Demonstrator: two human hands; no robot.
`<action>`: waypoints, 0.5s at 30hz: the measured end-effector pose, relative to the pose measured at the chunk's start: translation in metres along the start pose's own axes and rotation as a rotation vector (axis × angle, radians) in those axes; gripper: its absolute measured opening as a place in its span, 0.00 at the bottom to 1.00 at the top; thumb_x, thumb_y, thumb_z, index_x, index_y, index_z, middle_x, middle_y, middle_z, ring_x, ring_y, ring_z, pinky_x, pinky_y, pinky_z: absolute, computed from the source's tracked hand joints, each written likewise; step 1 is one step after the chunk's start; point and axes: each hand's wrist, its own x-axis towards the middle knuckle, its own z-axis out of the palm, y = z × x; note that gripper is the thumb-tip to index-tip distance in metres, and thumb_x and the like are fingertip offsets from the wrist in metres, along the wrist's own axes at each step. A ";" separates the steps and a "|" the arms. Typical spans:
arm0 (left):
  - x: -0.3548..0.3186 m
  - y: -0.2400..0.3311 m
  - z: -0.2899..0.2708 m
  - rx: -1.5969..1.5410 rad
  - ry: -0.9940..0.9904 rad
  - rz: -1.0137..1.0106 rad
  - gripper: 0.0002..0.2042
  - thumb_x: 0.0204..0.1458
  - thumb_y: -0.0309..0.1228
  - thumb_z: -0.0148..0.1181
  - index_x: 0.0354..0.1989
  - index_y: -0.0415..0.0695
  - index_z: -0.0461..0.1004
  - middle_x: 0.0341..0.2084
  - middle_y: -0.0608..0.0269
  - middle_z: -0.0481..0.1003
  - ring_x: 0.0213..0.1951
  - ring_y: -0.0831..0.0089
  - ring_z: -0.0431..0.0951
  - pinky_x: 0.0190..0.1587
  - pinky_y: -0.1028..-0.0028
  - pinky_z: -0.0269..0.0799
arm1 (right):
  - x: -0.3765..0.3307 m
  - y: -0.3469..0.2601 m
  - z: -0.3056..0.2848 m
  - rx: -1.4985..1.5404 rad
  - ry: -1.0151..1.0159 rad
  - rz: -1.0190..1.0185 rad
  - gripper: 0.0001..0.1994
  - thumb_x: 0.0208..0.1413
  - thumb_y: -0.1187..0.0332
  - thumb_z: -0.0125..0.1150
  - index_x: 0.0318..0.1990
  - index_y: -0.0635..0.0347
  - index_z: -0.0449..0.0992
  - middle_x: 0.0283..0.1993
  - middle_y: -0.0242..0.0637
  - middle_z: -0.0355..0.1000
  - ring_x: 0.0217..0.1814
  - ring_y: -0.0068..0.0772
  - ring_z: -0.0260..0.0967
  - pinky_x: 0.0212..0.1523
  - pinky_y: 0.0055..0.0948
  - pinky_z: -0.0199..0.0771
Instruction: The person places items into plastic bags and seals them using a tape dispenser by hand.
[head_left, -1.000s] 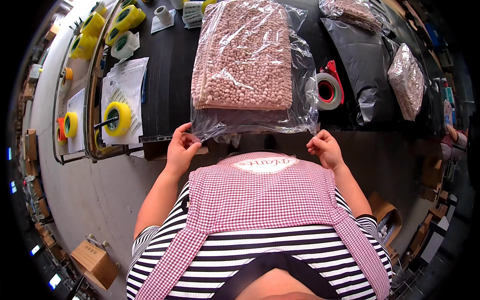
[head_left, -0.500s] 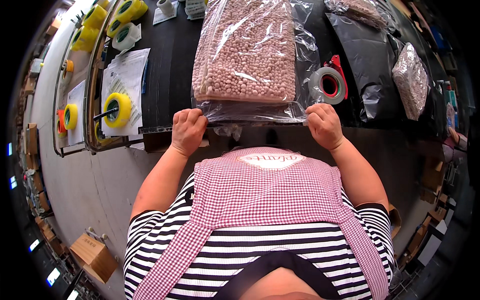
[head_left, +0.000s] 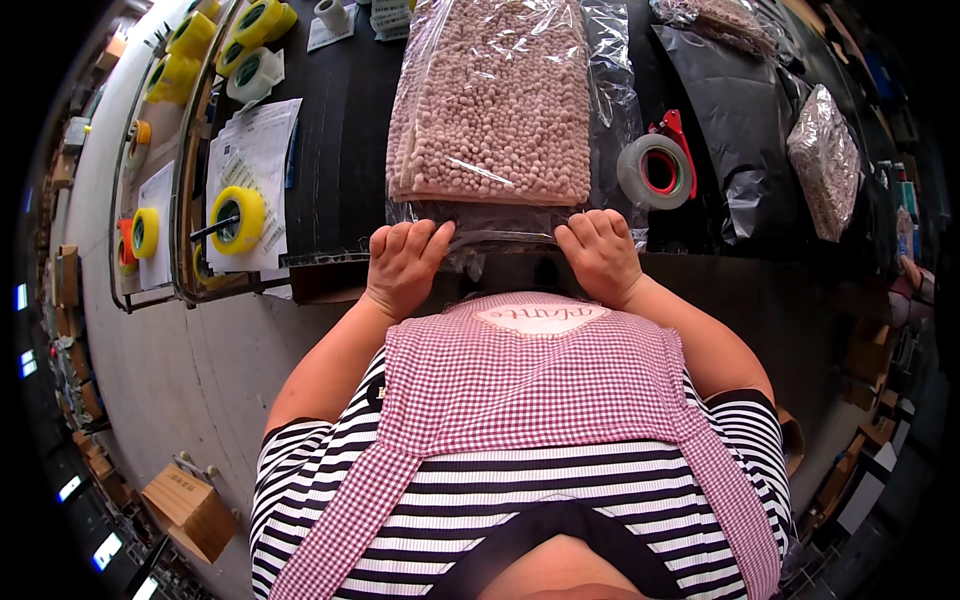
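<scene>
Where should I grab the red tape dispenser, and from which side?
Probably by its red frame, coming from the right: it shows along the right and far sides of the tape roll, while the clear bag lies on the roll's left.

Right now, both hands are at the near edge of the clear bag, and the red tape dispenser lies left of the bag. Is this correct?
No: in the head view, the red tape dispenser lies right of the clear bag; the rest is correct.
</scene>
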 end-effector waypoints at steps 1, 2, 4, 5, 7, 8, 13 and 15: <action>-0.001 -0.004 0.006 -0.007 -0.024 0.013 0.07 0.47 0.30 0.60 0.36 0.52 0.74 0.35 0.71 0.74 0.40 0.71 0.73 0.50 0.67 0.62 | 0.004 0.001 0.003 0.048 -0.002 0.011 0.03 0.49 0.68 0.53 0.31 0.52 0.72 0.34 0.31 0.65 0.41 0.33 0.65 0.50 0.34 0.62; -0.001 -0.009 0.010 -0.013 -0.049 0.025 0.07 0.47 0.30 0.59 0.36 0.53 0.75 0.32 0.72 0.73 0.38 0.71 0.73 0.49 0.67 0.62 | 0.005 0.002 0.003 0.076 0.011 0.007 0.03 0.49 0.69 0.54 0.31 0.52 0.72 0.34 0.31 0.65 0.40 0.34 0.65 0.48 0.34 0.62; -0.003 -0.015 0.009 -0.048 -0.019 0.059 0.04 0.46 0.29 0.58 0.31 0.52 0.73 0.28 0.72 0.69 0.36 0.71 0.71 0.46 0.67 0.62 | 0.003 0.005 0.002 0.131 0.030 0.004 0.02 0.48 0.69 0.54 0.30 0.52 0.72 0.33 0.32 0.65 0.39 0.34 0.65 0.46 0.33 0.64; -0.006 -0.018 0.006 -0.053 -0.032 0.066 0.04 0.46 0.29 0.58 0.30 0.52 0.72 0.28 0.72 0.69 0.36 0.71 0.71 0.46 0.68 0.63 | -0.001 0.008 0.002 0.158 -0.018 -0.012 0.02 0.48 0.69 0.54 0.30 0.52 0.72 0.33 0.32 0.65 0.39 0.34 0.65 0.45 0.33 0.65; -0.013 -0.023 0.007 -0.066 -0.079 0.063 0.03 0.44 0.29 0.58 0.26 0.52 0.70 0.27 0.72 0.68 0.35 0.71 0.71 0.46 0.68 0.63 | -0.007 0.012 0.001 0.213 -0.115 -0.046 0.02 0.48 0.69 0.55 0.30 0.52 0.72 0.34 0.32 0.65 0.39 0.34 0.65 0.44 0.33 0.66; -0.015 -0.022 0.008 -0.067 -0.072 0.077 0.03 0.44 0.29 0.58 0.27 0.52 0.70 0.28 0.71 0.68 0.36 0.71 0.71 0.46 0.68 0.63 | -0.008 0.010 0.003 0.240 -0.074 -0.059 0.02 0.48 0.69 0.55 0.30 0.52 0.72 0.35 0.32 0.66 0.40 0.35 0.66 0.44 0.34 0.67; -0.001 -0.021 0.011 -0.225 -0.073 0.152 0.05 0.43 0.26 0.59 0.30 0.48 0.73 0.38 0.67 0.73 0.44 0.64 0.74 0.49 0.62 0.67 | 0.014 0.008 0.001 0.384 -0.019 -0.226 0.04 0.48 0.72 0.55 0.33 0.55 0.71 0.39 0.35 0.70 0.44 0.39 0.70 0.48 0.38 0.72; 0.009 -0.029 0.009 -0.363 -0.312 0.082 0.04 0.46 0.23 0.57 0.31 0.42 0.73 0.42 0.60 0.76 0.47 0.57 0.75 0.50 0.59 0.70 | 0.020 0.011 0.009 0.451 -0.219 -0.049 0.06 0.48 0.74 0.55 0.35 0.56 0.71 0.40 0.37 0.71 0.45 0.42 0.72 0.47 0.40 0.73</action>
